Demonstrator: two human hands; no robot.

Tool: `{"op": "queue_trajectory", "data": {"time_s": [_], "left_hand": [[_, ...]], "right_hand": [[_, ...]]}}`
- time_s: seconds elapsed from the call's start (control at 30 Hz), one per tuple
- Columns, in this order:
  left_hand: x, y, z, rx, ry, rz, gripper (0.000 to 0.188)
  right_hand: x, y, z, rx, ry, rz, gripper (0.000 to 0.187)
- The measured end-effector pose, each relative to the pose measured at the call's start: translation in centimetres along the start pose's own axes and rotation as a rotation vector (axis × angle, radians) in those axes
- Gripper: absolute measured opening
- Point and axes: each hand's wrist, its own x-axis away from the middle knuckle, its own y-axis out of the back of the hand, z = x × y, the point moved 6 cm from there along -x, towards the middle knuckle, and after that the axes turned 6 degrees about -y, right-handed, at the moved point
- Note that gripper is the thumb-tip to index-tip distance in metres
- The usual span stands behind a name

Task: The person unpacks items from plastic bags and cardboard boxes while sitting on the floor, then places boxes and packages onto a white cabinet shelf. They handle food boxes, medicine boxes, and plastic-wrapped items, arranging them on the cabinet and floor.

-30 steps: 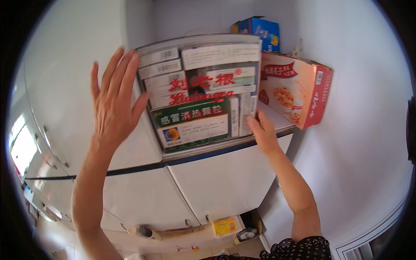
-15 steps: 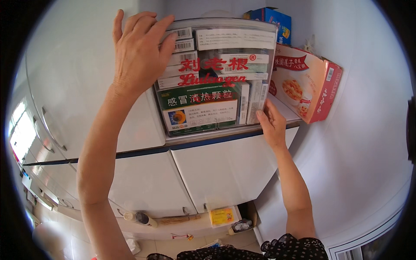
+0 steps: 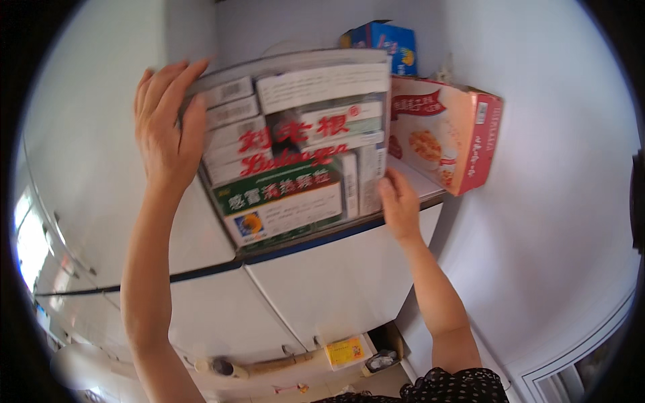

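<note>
A clear plastic storage box (image 3: 302,158) with red lettering is packed with medicine boxes, several white and one green and white (image 3: 285,208). It sits tilted at the front edge of a cabinet shelf, its left side lower. My left hand (image 3: 168,124) grips its upper left corner, with the fingers behind the edge and the thumb on the front. At the lower right side, my right hand (image 3: 402,205) holds the edge, thumb in front. The fingertips behind the box are hidden.
To the right of the box stands a red and cream food carton (image 3: 443,134); a blue box (image 3: 393,47) is behind. White cabinet doors (image 3: 336,275) lie below. Near the floor are a yellow package (image 3: 346,350) and a dark bottle (image 3: 225,367). A white wall (image 3: 551,168) bounds the right.
The plastic box has tilted, its left side dropping and its right side rising. My hands keep hold of it. The whole view has shifted, with the carton now further left in the picture.
</note>
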Motion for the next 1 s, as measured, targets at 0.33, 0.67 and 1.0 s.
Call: {"op": "queue_trajectory", "data": {"time_s": [0.33,0.67,1.0], "left_hand": [[6.4,-0.2,-3.8,-0.195,0.057,0.193,0.074],[12.9,0.0,-10.0,-0.092,0.32,0.367,0.078],[12.1,0.9,-9.6,0.021,0.331,0.226,0.063]], "right_hand": [[-0.1,-0.7,0.2,0.298,-0.131,0.289,0.057],[-0.1,-1.1,0.7,0.258,-0.093,0.296,0.055],[0.5,-0.3,0.4,0.042,-0.062,0.18,0.041]]}}
